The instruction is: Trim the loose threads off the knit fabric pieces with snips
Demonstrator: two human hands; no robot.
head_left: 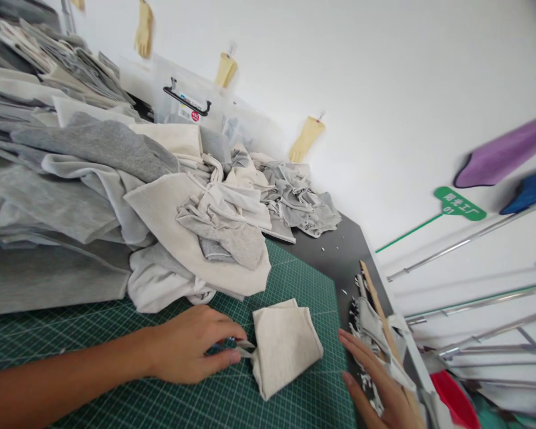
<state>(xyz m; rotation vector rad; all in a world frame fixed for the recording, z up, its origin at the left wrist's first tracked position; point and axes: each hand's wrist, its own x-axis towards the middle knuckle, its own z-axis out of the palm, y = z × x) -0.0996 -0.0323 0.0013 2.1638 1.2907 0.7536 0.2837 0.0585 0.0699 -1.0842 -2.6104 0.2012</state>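
A folded piece of off-white knit fabric (286,347) lies flat on the green cutting mat (315,286). At its left edge, my left hand (201,344) is closed around a small pair of thread snips (246,347). The metal blades point right at the fabric, and a bit of blue shows between my fingers; most of the handle is hidden. My right hand (377,381) is to the right of the fabric, fingers apart and holding nothing, over the table's edge strip near fabric scraps (370,325).
Grey and white fabric pieces (93,149) are heaped across the left and back. Behind them stands a clear plastic bin (185,89) with a black handle. A wooden strip (377,304) lies along the right edge. Yellow gloves (307,138) hang on the wall; metal rails (455,241) are at right.
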